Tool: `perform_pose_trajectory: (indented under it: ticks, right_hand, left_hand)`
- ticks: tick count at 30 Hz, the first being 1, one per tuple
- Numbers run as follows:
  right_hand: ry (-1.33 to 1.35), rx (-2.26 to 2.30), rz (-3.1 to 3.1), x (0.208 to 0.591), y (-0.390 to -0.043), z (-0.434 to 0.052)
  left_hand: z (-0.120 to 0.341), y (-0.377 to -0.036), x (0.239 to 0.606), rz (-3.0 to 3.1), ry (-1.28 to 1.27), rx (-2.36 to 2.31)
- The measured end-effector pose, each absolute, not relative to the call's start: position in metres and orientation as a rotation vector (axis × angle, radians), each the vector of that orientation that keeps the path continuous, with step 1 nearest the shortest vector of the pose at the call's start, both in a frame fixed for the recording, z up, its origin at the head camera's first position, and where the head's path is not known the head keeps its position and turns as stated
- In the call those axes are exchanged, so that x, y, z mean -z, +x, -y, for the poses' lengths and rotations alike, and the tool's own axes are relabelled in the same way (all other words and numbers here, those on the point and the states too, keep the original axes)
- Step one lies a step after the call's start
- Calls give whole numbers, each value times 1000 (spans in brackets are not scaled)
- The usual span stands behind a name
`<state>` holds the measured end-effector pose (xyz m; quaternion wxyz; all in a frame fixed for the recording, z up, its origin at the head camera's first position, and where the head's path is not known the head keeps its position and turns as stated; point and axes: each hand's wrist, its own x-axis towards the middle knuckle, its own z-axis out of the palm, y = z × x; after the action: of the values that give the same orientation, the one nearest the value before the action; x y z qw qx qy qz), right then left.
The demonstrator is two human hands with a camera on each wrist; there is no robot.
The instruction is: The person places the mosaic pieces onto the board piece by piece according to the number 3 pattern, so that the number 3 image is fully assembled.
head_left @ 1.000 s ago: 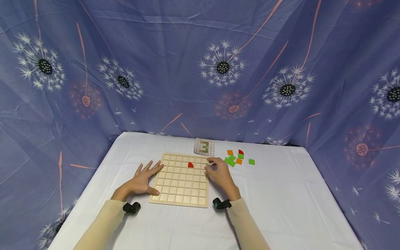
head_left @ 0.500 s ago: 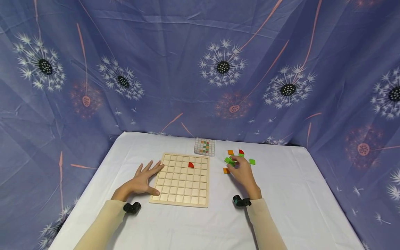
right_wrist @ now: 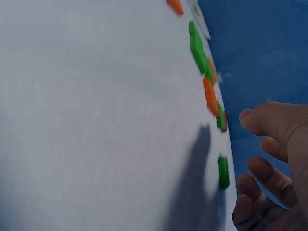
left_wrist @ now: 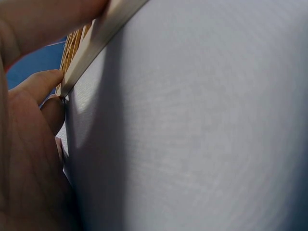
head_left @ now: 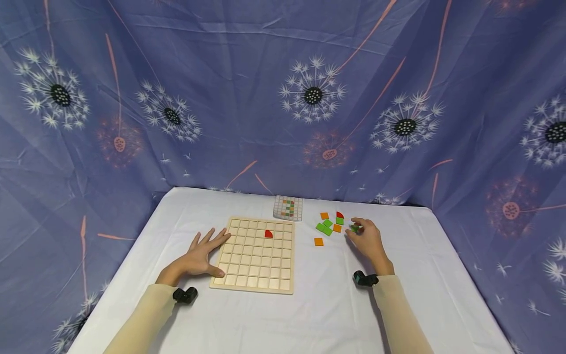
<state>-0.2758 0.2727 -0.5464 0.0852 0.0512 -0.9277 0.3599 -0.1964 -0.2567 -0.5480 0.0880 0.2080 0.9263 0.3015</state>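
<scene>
My left hand (head_left: 194,258) lies spread at the left edge of the wooden grid board (head_left: 249,288). Its thumb and fingertips rest on the frame, which the left wrist view (left_wrist: 86,53) shows close up. One red quarter-circle tile (head_left: 268,234) sits in an upper cell of the board. Over at the right, my right hand (head_left: 368,242) hovers with bent, parted fingers around a lone green tile (head_left: 355,228), partly hidden by them. In the right wrist view that green tile (right_wrist: 223,172) lies on the cloth, and the fingers (right_wrist: 262,168) appear apart from it.
Several green tiles (head_left: 326,230) lie loosely grouped between board and right hand. Orange tiles (head_left: 325,216) and another red quarter-circle tile (head_left: 339,215) are among them. A pattern card (head_left: 288,208) lies behind the board, before the blue dandelion curtain (head_left: 221,98).
My right hand has moved rightward from the board's right edge, past the tile group, to the lone green tile. An orange tile now shows in front of the group. The left hand stays put.
</scene>
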Motion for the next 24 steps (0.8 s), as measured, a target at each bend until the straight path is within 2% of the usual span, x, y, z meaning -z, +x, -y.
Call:
perform_pose_trajectory:
  ticks: [9, 24]
  right_hand:
    - [76, -1007, 2815, 558, -281, -290]
    - [52, -996, 2921, 557, -290, -292]
  left_hand:
    - [258, -195, 549, -2752, 603, -890]
    - [258, -195, 548, -2758, 608, -866]
